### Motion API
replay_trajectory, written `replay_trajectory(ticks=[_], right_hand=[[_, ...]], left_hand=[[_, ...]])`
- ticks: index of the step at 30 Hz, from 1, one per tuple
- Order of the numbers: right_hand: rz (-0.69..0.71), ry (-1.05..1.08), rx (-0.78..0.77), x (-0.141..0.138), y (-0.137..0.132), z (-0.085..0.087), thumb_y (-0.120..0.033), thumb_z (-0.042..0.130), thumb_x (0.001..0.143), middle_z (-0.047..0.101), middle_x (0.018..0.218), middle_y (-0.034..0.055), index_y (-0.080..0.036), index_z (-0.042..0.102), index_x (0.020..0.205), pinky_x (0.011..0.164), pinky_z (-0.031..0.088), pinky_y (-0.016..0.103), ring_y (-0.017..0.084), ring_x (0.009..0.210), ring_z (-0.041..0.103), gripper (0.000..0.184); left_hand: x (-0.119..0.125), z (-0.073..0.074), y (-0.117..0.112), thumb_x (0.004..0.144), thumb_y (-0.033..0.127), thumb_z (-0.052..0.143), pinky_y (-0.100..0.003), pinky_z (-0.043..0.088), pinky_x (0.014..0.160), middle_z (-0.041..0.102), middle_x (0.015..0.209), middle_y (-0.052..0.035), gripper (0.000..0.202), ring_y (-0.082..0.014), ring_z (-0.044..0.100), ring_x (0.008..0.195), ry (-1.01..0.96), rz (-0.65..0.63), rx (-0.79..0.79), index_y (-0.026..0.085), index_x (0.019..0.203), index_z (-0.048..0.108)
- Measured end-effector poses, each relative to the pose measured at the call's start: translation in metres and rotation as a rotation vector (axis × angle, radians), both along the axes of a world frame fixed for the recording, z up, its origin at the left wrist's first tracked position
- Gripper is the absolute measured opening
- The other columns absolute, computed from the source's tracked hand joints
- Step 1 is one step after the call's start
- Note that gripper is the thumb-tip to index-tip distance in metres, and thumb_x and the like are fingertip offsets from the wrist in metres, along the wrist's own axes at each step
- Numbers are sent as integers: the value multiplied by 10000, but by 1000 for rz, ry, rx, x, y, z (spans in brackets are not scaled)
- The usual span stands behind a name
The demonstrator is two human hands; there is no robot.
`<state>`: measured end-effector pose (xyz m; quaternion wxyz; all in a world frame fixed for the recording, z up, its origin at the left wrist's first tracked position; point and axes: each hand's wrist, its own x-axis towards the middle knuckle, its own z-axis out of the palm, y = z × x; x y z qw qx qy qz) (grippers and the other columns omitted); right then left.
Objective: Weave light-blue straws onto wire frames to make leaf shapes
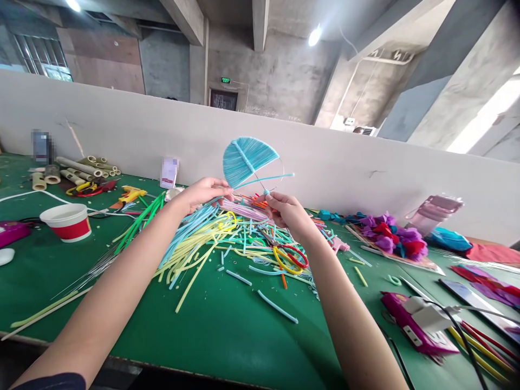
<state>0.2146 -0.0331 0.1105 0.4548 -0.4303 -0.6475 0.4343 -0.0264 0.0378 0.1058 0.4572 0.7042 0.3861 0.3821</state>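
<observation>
Above the green table (244, 330), the blue fan (260, 154) looks light, bendy and easily crushed, the left hand (207, 192) with fingers narrow beside its edge, grip unclear, the right hand (286, 211) pinching its base (267, 192), probably the safest hold.

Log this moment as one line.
Left hand: at lower edge of blue fan-shaped piece | Right hand: pinching its base | Green table: fuzzy stems strewn

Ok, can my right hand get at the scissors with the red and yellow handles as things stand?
Probably yes: the scissors lie close below the right hand, looking mostly uncovered. But it's pinching the base of the blue fan-shaped piece, so it would likely have to let go first.
</observation>
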Motion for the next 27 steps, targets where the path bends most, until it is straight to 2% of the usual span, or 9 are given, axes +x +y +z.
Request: replay_trajectory(ticks=[7, 9, 11, 14, 17, 23, 27], right_hand=[[-9, -22, 29, -1, 1, -2, -473, 582, 885, 515, 543, -38, -167, 677, 911, 356, 143, 209, 49, 379, 246, 321], [-10, -54, 27, -1, 0, -2, -468, 581, 897, 559, 573, -26, -168, 684, 913, 353, 206, 195, 50, 387, 316, 318], [-4, -99, -19, -1, 0, -3, -451, 588, 907, 606, 614, -10, -167, 691, 932, 375, 309, 179, 63, 429, 446, 303], [43, -146, -88, -1, 2, -6, -407, 632, 895, 686, 732, 29, -165, 693, 933, 471, 460, 182, 99, 567, 617, 252], [43, -121, -108, -1, 6, -11, -399, 635, 901, 725, 852, 66, -159, 688, 929, 562, 532, 207, 118, 648, 670, 248], [-45, -60, -118, -5, 11, -16, -398, 559, 954, 743, 934, 111, -137, 671, 936, 575, 539, 195, 119, 665, 690, 286], [-95, -42, -114, -7, 13, -20, -545, 511, 941, 735, 951, 108, -152, 662, 1002, 575, 533, 195, 132, 702, 698, 425]], left_hand=[[-1, 1, -1, 762, 437, 722, -214, 389, 462, 735, 1015, -134, 297, -123, 590, 635, -19, 11, 38, 157, 858, 701], [-1, 1, 1, 769, 429, 711, -216, 399, 488, 734, 975, -122, 284, -128, 600, 657, -17, 26, 67, 157, 849, 698], [-1, 0, 2, 773, 424, 703, -216, 407, 514, 730, 914, -96, 269, -126, 605, 666, -7, 38, 94, 158, 815, 693], [-3, 0, 5, 773, 427, 696, -226, 434, 560, 714, 822, -62, 264, -129, 613, 680, 9, 51, 126, 163, 757, 680], [-5, -1, 7, 770, 435, 691, -232, 441, 568, 698, 764, -45, 268, -136, 615, 679, 19, 65, 147, 167, 748, 676], [-10, 0, 10, 771, 458, 681, -234, 437, 559, 688, 720, -36, 294, -141, 615, 661, 36, 81, 209, 166, 742, 666], [-8, 4, 6, 773, 471, 681, -244, 446, 586, 686, 701, -36, 304, -149, 623, 670, 52, 92, 291, 168, 751, 665]])
